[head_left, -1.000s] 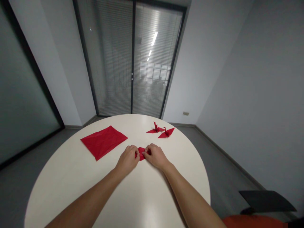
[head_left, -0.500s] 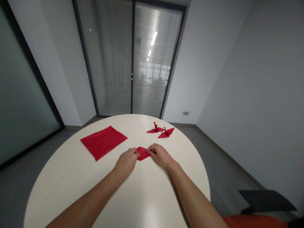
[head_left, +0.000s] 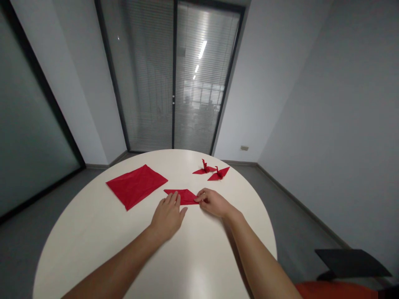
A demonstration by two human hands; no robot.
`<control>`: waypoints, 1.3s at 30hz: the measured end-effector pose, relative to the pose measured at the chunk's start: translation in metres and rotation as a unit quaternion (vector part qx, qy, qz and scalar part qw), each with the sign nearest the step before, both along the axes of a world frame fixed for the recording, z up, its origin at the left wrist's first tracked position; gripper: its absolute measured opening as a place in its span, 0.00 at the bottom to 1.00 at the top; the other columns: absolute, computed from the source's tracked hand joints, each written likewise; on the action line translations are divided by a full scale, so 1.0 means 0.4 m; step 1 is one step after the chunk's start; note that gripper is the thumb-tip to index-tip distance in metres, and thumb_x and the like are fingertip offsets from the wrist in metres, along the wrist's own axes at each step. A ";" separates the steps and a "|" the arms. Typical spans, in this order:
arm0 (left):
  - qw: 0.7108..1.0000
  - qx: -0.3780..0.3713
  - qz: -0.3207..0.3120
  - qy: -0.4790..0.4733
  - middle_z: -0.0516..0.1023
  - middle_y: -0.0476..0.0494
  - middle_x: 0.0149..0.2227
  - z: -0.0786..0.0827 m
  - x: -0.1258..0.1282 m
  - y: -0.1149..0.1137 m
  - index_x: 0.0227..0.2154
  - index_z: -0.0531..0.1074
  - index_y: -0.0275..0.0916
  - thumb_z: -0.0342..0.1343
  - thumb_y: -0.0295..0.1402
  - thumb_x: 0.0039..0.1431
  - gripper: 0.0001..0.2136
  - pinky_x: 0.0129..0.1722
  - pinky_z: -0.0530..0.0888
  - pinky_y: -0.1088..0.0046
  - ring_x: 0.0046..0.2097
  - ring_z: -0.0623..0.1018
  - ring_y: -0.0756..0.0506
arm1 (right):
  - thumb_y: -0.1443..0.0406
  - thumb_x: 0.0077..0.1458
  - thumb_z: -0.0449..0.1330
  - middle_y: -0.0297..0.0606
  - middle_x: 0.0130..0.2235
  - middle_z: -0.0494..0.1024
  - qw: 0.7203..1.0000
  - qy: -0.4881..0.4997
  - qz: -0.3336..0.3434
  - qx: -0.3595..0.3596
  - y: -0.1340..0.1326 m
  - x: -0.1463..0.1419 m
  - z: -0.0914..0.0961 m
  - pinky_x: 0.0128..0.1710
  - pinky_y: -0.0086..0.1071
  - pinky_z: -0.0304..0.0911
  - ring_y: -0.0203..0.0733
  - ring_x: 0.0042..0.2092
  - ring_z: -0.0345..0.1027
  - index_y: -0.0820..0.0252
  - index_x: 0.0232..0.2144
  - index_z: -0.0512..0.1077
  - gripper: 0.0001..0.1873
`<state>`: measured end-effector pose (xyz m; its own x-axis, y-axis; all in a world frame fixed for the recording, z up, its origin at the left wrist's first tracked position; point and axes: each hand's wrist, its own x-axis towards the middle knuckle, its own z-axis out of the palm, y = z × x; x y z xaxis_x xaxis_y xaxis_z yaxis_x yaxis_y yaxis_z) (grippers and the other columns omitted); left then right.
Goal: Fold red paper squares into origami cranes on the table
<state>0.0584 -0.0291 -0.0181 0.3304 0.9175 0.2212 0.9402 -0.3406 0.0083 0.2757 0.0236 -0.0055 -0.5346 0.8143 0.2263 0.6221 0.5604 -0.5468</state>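
A folded piece of red origami paper (head_left: 188, 197) lies on the table between my two hands, its pointed end showing past my left fingertips. My left hand (head_left: 168, 214) rests on its left part, fingers stretched out and thumb apart. At the right end my right hand (head_left: 213, 202) pinches the paper between thumb and fingers; the very tip there is hidden. Beyond my right hand stand two red paper cranes, a farther one (head_left: 205, 168) and a nearer one (head_left: 219, 173), with wings spread.
Red paper sheets (head_left: 137, 187) lie flat at the left of the round white table (head_left: 102, 249). A dark armrest (head_left: 352, 263) and an orange-red seat (head_left: 336, 290) are at the lower right. Glass panels with blinds (head_left: 149, 83) stand behind the table.
My left hand has opened from a pinch and now lies flatter on the folded paper. The paper's left point has come into view. My right hand keeps its pinch, slightly farther right.
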 end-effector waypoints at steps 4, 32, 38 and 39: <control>0.999 0.023 0.023 -0.024 0.68 0.25 0.61 0.005 -0.006 0.003 0.58 0.68 0.25 0.43 0.39 0.70 0.24 0.57 0.67 0.54 0.61 0.67 0.32 | 0.75 0.48 0.57 0.39 0.45 0.79 0.999 -0.004 0.013 -0.044 -0.013 0.000 0.019 0.41 0.28 0.66 0.38 0.38 0.73 0.58 0.35 0.83 0.18; 0.996 0.052 0.027 -0.072 0.75 0.31 0.55 -0.008 -0.007 0.025 0.53 0.73 0.32 0.44 0.43 0.69 0.23 0.55 0.65 0.55 0.55 0.72 0.35 | 0.62 0.46 0.66 0.31 0.26 0.75 0.979 -0.010 -0.007 -0.202 -0.014 0.013 0.025 0.26 0.26 0.56 0.34 0.27 0.64 0.62 0.30 0.77 0.08; 0.994 0.051 0.027 -0.092 0.74 0.35 0.58 -0.020 -0.015 0.034 0.54 0.73 0.34 0.43 0.45 0.68 0.24 0.56 0.64 0.53 0.56 0.70 0.34 | 0.62 0.45 0.68 0.30 0.26 0.73 0.975 0.019 0.027 -0.221 -0.017 0.015 0.026 0.26 0.26 0.56 0.34 0.27 0.64 0.61 0.35 0.77 0.13; 0.994 0.050 0.023 -0.096 0.74 0.35 0.58 -0.023 -0.019 0.037 0.55 0.73 0.35 0.44 0.45 0.68 0.24 0.56 0.64 0.53 0.56 0.70 0.34 | 0.63 0.46 0.67 0.30 0.27 0.74 0.977 0.032 0.029 -0.209 -0.020 0.011 0.030 0.27 0.26 0.57 0.34 0.28 0.64 0.61 0.35 0.78 0.11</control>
